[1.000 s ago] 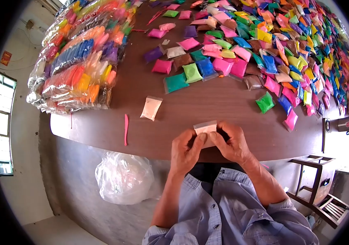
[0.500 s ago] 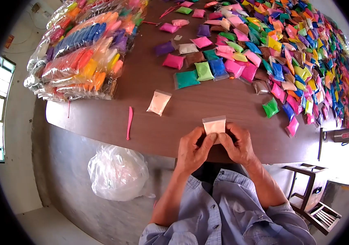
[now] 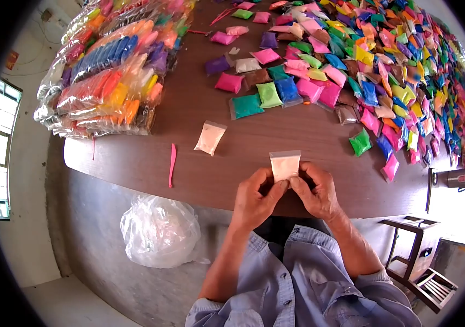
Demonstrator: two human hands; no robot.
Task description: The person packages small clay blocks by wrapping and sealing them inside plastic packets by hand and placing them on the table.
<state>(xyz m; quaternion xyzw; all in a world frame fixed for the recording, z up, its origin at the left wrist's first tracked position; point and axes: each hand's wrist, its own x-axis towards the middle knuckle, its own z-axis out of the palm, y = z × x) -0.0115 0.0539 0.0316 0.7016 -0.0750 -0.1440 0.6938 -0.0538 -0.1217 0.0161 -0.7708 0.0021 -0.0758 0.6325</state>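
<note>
Both my hands pinch the lower edge of a small clear packet with pale peach filling point(image 3: 285, 165), held upright above the table's front edge. My left hand point(image 3: 258, 197) grips its lower left corner, and my right hand point(image 3: 315, 191) the lower right, thumbs close together in front. The fingers behind the packet are partly hidden. A second pale peach packet point(image 3: 209, 137) lies on the brown table point(image 3: 232, 180) to the left. Further left rests a pink plastic knife-like tool point(image 3: 173, 165). A bright green packet point(image 3: 360, 143) lies beyond my right hand.
A large heap of colourful packets point(image 3: 385, 82) covers the right and back of the table. Bundled bags of coloured packets point(image 3: 101, 82) are stacked at the left. A clear plastic bag point(image 3: 160, 231) sits on the floor; a wooden stool point(image 3: 417, 250) and a dark flask point(image 3: 464, 178) are at right.
The packet in my hands is raised slightly, showing a little more of its filling. My grip stays nearly the same, and the whole view has shifted slightly.
</note>
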